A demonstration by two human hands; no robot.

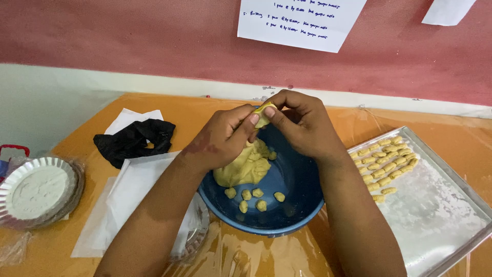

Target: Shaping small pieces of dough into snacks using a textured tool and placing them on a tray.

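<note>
My left hand [223,138] and my right hand [302,125] meet above a blue bowl [297,205], both pinching one small piece of yellow dough [263,114] between thumbs and fingertips. Below them in the bowl lies a large lump of yellow dough [245,166]. Several small dough balls [253,197] sit on the bowl's bottom near its front. To the right, a metal tray [435,215] dusted with flour carries rows of several shaped dough pieces [387,161] at its far end.
A foil plate of flour [38,190] sits at the left edge. A black cloth [134,141] lies on white paper [130,187] left of the bowl. Clear plastic film covers the orange table [246,254]. A red wall with taped paper sheets [300,18] stands behind.
</note>
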